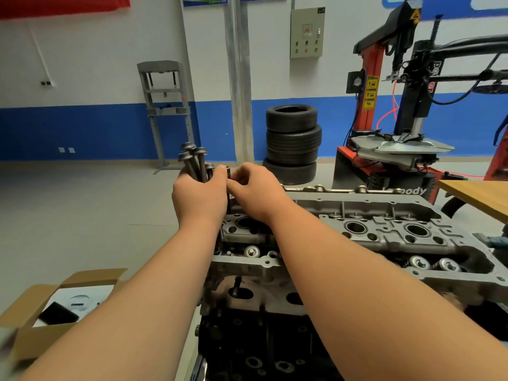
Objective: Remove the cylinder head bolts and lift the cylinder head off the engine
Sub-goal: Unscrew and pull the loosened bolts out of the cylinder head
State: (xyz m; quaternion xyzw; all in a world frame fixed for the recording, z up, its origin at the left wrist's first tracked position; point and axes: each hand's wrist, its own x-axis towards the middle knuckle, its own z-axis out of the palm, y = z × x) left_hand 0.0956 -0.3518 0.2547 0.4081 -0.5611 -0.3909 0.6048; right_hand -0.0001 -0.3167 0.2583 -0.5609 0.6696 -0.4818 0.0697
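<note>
Two bare forearms reach forward over the dark engine block [261, 353]. An open cardboard box [33, 312] sits below and left of the left forearm. Under both wrists lies the cylinder head [384, 235], still seated on the block. It is bare grey cast metal, and its long axis runs from beneath the hands away to the right. Three round wells show along its middle, and three valve spring caps along its near side.

The left hand [199, 196] is closed round a bundle of cylinder head bolts [193, 160]. These are long and dark with flanged heads; they stand nearly upright, heads up, leaning slightly left. Four heads can be counted above the fist.

The right hand [254, 191] touches the left. Its thumb and fingertips pinch a single bolt [228, 200], which stands upright in the gap between the hands.

Beyond the right hand stands a stack of tyres [292, 144], apparently four. A grey shop press [165, 105] is beyond the left hand. Far right of both are a red tyre changer [398, 105] and a wooden tabletop [481, 196].
</note>
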